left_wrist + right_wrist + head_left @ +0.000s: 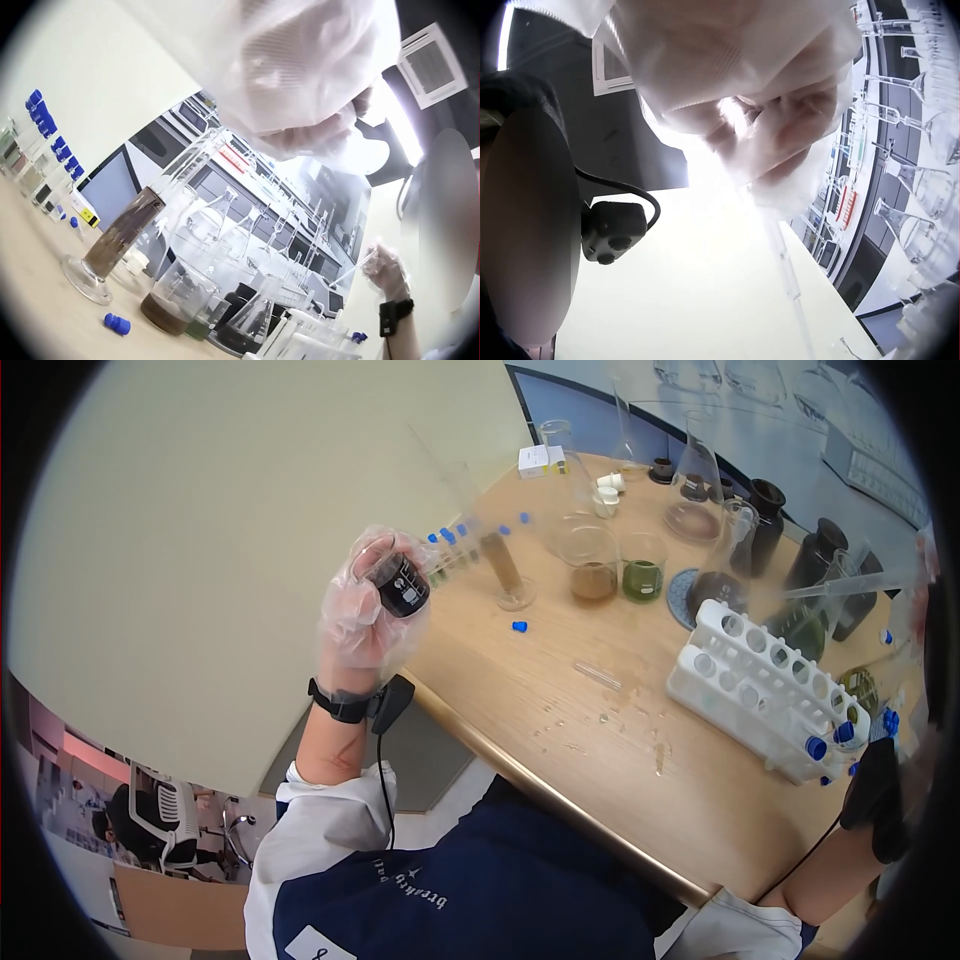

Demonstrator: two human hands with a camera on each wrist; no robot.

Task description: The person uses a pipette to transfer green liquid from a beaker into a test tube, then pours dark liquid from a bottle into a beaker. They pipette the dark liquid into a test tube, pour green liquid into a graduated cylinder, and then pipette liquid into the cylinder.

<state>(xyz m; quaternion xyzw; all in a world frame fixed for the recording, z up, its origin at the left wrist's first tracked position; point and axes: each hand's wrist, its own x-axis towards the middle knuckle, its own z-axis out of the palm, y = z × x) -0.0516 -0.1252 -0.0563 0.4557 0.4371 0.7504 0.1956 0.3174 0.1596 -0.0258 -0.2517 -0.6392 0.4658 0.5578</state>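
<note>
Left hand (365, 615), gloved, raised near the left edge of the surface (520, 680); fingers grasp a small beaker (403, 590) with dark contents and white markings. Right hand (385, 271), gloved, on the opposite side, grasps a slender translucent pipette (845, 585), well apart from the beaker. White tube rack (735, 712) stands on the right hand's side. Farther in: a clear glass tube (598, 676) lies flat, then a loose blue cap (519, 627). Beyond: green-filled beaker (642, 580), brown-filled beaker (592, 582), measuring cylinder (500, 565) of brown liquid. Farther still, a dark bottle (765, 530).
</note>
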